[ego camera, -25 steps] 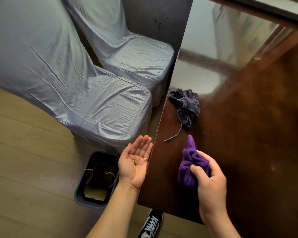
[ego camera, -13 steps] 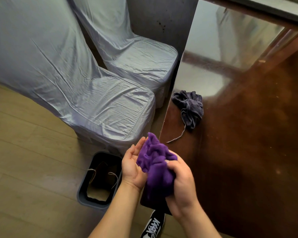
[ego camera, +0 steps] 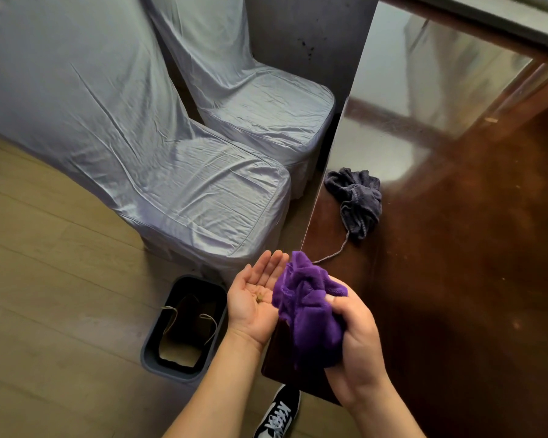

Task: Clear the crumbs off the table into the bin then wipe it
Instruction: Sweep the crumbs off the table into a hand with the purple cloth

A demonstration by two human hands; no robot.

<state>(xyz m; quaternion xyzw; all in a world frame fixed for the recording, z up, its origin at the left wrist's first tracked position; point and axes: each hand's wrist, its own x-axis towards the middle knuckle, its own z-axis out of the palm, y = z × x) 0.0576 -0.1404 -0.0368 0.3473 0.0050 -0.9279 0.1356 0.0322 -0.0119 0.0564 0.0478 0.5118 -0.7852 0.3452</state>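
Note:
My left hand (ego camera: pixel 254 301) is cupped palm-up just off the near left edge of the dark glossy wooden table (ego camera: pixel 472 263), with a few small crumbs (ego camera: pixel 260 297) lying in the palm. My right hand (ego camera: pixel 358 346) grips a bunched purple cloth (ego camera: pixel 310 306) at the table edge, its folds touching the left palm's side. A dark grey bin (ego camera: pixel 184 330) with a paper bag liner stands on the floor below and left of my left hand.
A crumpled dark grey rag (ego camera: pixel 358 203) with a loose thread lies near the table's left edge. Two chairs in pale grey covers (ego camera: pixel 203 191) stand left of the table. My black-and-white shoe (ego camera: pixel 277 412) shows beneath the table corner.
The right hand carried the purple cloth from the tabletop to the edge and against the left palm, then drew it slightly back, uncovering the crumbs in the cupped hand.

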